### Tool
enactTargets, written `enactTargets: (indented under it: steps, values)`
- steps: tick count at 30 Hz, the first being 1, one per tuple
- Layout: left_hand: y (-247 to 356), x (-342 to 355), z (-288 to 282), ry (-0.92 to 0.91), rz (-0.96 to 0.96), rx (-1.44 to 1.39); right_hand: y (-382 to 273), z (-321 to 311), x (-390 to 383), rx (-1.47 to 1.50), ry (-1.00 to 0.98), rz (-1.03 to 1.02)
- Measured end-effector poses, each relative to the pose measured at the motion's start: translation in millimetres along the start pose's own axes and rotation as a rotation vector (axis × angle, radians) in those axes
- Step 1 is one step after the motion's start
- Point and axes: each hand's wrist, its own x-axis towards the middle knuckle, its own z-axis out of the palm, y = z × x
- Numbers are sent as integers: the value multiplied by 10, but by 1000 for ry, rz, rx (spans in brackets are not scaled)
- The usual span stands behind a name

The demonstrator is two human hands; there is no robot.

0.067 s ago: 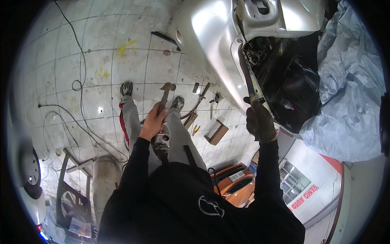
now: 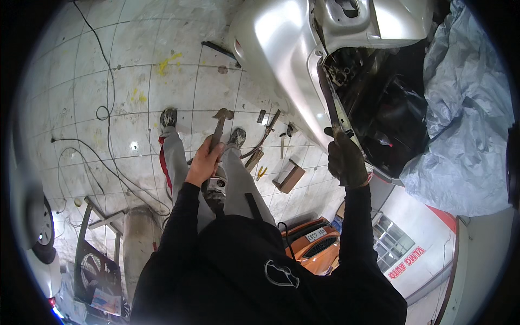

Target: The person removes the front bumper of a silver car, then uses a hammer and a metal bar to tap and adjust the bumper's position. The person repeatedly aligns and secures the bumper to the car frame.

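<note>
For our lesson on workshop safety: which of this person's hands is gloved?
The right hand, which holds the dark bar; its dark glove sets it apart from the left hand, which is bare and holds the hammer.

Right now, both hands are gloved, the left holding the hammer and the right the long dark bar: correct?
Not quite: the head view shows the left hand bare; only the right hand is gloved. The left does hold the hammer, and the right the long dark bar.

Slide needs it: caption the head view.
Left hand holds hammer; gloved right hand grips dark bar along silver car panel.
</note>
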Motion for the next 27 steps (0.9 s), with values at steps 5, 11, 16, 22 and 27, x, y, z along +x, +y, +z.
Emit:
enactTargets:
  steps: [5,11,16,22,27]
  values:
    - [98,-1,327,78,46,14,21,-262,64,72,-72,-8]
    - [95,311,545,37,97,72,-202,-309,66,-2,-71,14]
    - [265,496,814,-1,140,-118,-239,-594,186,430,-231,66]
    - [404,1035,1621,17,239,-650,-215,-577,217,353,-245,20]
    - [777,1281,2174,-168,170,-561,-309,-528,181,378,-222,63]
